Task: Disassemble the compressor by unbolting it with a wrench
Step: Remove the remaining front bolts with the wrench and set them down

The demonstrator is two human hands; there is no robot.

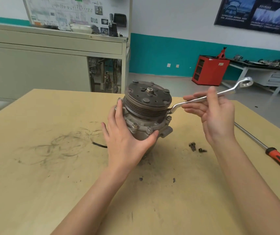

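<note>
Left grip (pixel 124 143) wrapped round compressor (pixel 147 106) | right grip (pixel 218 116) loosely pinches wrench (pixel 229 92), fingers half-open

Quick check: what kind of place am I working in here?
Likely an automotive training workshop: a wiring-diagram board on the wall, a red cabinet, and a bench strewn with parts behind.

Both bare forearms reach in from the lower edge. The left hand (pixel 124 141) clasps the compressor (pixel 146 106) body, with the thumb curled round its right side and the fingers up its left. The right hand (pixel 217 116) is raised higher, palm facing left, and pinches the wrench (pixel 227 92) shaft between thumb and fingers.
</note>
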